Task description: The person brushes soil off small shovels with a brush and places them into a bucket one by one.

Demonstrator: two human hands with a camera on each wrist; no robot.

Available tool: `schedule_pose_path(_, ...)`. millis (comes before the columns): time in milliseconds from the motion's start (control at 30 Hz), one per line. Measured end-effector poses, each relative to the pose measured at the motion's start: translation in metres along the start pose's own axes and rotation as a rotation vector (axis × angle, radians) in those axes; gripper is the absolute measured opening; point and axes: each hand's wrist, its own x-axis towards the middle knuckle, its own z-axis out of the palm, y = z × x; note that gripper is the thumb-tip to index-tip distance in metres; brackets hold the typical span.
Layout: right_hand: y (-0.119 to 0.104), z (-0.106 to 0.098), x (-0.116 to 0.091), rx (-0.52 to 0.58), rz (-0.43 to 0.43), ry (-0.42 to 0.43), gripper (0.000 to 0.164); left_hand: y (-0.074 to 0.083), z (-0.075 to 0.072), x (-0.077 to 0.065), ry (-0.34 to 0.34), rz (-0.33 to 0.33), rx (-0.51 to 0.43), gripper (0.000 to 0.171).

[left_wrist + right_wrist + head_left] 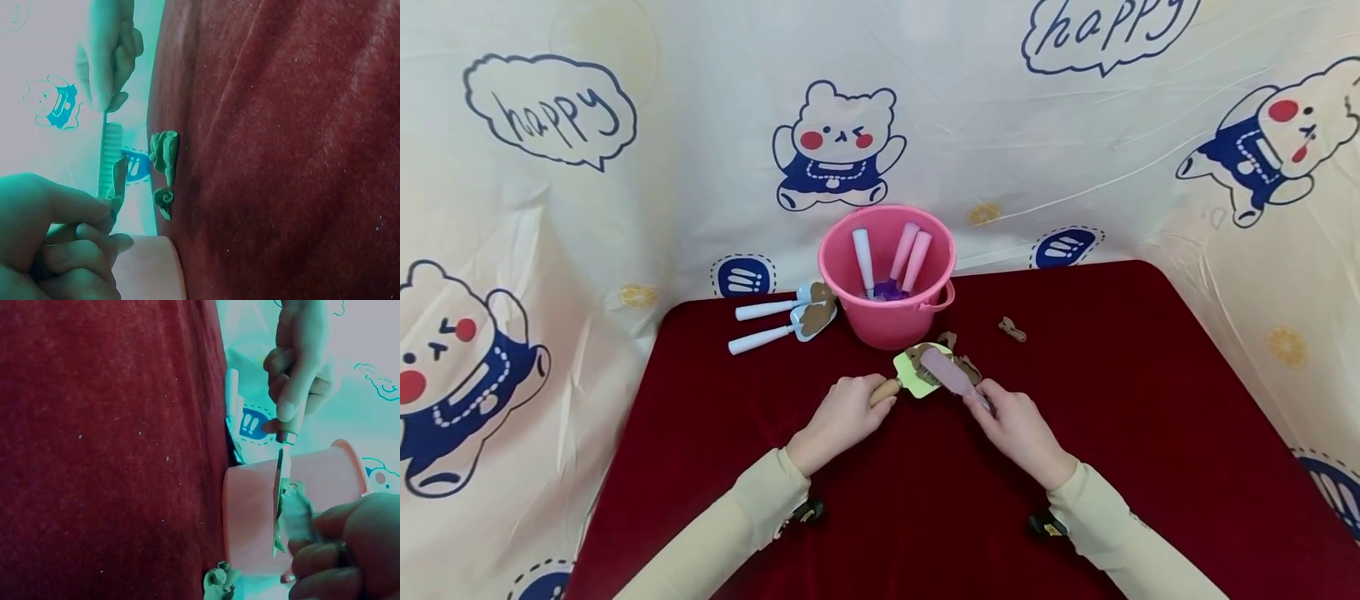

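A: So, what do the hands hold?
B: The left hand [842, 417] wraps its fingers round the yellow shovel [917, 374]. The right hand [1017, 429] grips the pink brush [951, 375], which touches the shovel beside the bucket [889, 321].

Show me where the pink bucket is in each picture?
Head: the pink bucket stands at the middle back of the red cloth.
Left wrist: the pale curved wall at the bottom may be it; I cannot tell.
Right wrist: lower right, lying sideways in the picture.
Shared landmark: the red cloth.
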Motion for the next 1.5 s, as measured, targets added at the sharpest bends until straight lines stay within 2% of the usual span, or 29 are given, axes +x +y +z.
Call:
schedule_pose_path(167, -0.001, 0.000, 0.000, 0.049, -0.074, -0.042, 0.016, 0.000, 0.000, 0.002, 0.012, -0.001, 0.022, 0.020)
schedule_pose_path(233, -0.001, 0.001, 0.000, 0.035, -0.098, -0.052, 0.016, 0.000, 0.000, 0.002, 0.013, -0.005, 0.033, 0.019)
schedule_pose_path(400, 0.002, 0.000, 0.001, -0.028, -0.037, -0.029, 0.020, 0.000, 0.000, 0.000, 0.008, 0.005, 0.025, 0.013)
schedule_pose_path(533, -0.001, 0.000, 0.002, -0.009, -0.005, 0.001, 0.018, 0.000, 0.001, 0.000, 0.010, 0.008, 0.017, 0.012)
schedule_pose_path(633, -0.004, 0.003, 0.002, 0.050, -0.042, 0.022, 0.015, 0.001, 0.003, -0.001, 0.011, 0.005, 0.026, 0.015)
schedule_pose_path(700, -0.005, 0.006, 0.002, 0.083, -0.079, 0.006, 0.014, 0.002, 0.004, -0.001, 0.009, 0.008, 0.040, 0.017)
schedule_pose_path(833, -0.006, 0.014, 0.000, 0.064, -0.114, -0.033, 0.017, 0.004, 0.006, -0.002, -0.009, 0.028, 0.037, 0.019)
schedule_pose_path(1067, 0.001, 0.017, -0.003, 0.006, -0.028, 0.018, 0.015, 0.002, 0.008, -0.005, 0.021, 0.025, 0.043, 0.016)
schedule_pose_path(1233, 0.001, 0.018, -0.001, 0.041, 0.005, 0.021, 0.017, 0.001, 0.009, -0.006, 0.018, 0.015, 0.038, 0.016)
schedule_pose_path(1367, -0.003, 0.018, 0.001, 0.097, -0.033, 0.000, 0.014, 0.002, 0.007, -0.005, 0.022, -0.008, 0.045, 0.017)
schedule_pose_path(1500, -0.005, 0.019, 0.002, 0.070, -0.093, -0.046, 0.017, 0.004, 0.003, -0.004, 0.002, -0.020, 0.041, 0.019)
